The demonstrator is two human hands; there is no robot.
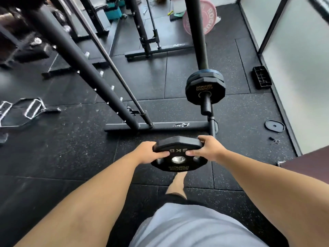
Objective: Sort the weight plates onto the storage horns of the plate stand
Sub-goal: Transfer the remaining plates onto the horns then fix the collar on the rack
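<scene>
Grip: left hand (147,152) and right hand (211,148) clamp the black rubber 5 kg plate (179,168) by its rim.
Risk: bore misses the black steel horn (206,106) — plate slips, lands on the foot (178,181) below.

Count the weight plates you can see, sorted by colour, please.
Black plates: at least 4. These are the held plate between the left hand and right hand, the small floor plate, and 2 or more in the peg stack, whose rear edges blur together.
Pink plate: 1
Total: at least 5
</scene>
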